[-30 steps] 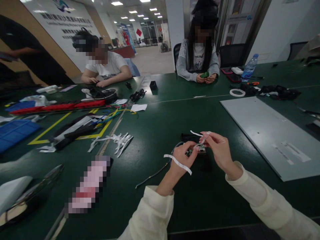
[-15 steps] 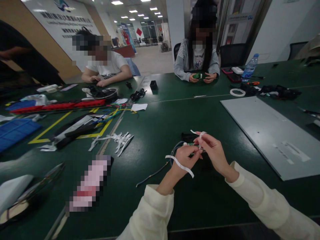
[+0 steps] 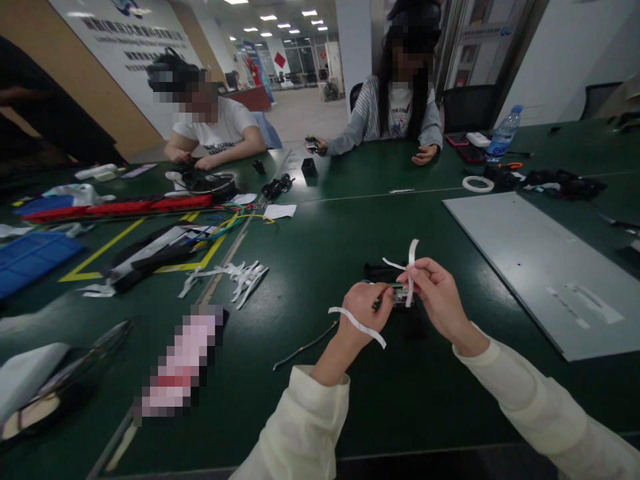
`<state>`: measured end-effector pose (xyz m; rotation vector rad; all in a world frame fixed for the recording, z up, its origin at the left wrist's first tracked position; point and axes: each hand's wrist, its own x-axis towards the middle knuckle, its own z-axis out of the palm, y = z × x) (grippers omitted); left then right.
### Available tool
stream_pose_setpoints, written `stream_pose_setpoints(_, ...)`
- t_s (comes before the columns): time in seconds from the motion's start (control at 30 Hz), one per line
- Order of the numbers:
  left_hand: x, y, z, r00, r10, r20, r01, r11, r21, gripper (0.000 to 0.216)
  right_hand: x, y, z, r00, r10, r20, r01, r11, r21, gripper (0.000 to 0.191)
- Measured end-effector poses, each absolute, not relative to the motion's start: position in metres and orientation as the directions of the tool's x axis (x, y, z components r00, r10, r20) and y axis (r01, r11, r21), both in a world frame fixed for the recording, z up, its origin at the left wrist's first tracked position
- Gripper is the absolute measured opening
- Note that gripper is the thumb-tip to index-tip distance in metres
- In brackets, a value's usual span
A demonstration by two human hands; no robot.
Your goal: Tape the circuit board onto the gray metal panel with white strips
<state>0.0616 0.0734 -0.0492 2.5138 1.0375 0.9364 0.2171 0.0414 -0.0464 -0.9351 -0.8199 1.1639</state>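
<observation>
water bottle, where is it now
At the upper right of the head view, the water bottle stands on the green table, right of the white case.

White strip (image 3: pixel 413 255) and green circuit board (image 3: pixel 401 296) being held, cream sleeves (image 3: pixel 310 423) being worn near, dark green table (image 3: pixel 320 247) being lined yellow at left, striped grey-and-white top (image 3: pixel 371 105) being worn far right

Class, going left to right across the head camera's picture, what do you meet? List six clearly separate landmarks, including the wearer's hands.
Blue tray → pile of white strips → small black box → left hand → right hand → plastic bottle.
</observation>
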Motion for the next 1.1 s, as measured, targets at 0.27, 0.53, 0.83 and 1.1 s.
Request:
stream_pose_setpoints(0.27, 0.058, 0.079, -0.051, 0.605, 0.706, 0.367, 0.665, -0.702, 0.255, 0.011, 0.203, 0.03, -0.04, -0.05, 0.99, 0.132, -0.237, 0.117, -0.965, 0.019)
stream_pose_setpoints(0.53, 0.056, 0.079, -0.057, 0.641, 0.69, 0.337, 0.658, -0.72, 0.221, 0.017, 0.196, 0.022, -0.041, -0.187, 0.976, 0.114, -0.105, 0.095, -0.99, 0.05)
stream_pose_setpoints(0.83, 0.059, 0.075, -0.05, 0.649, 0.7, 0.297, 0.66, -0.713, 0.238, 0.019, 0.189, 0.021, -0.044, -0.222, 0.975, 0.003, -0.132, -0.027, -0.991, 0.075)
stream_pose_setpoints(1.1, 0.061, 0.077, -0.054, 0.682, 0.659, 0.317, 0.549, -0.748, 0.373, 0.02, 0.199, 0.025, -0.045, -0.226, 0.972, -0.068, -0.069, -0.085, -0.994, 0.088)
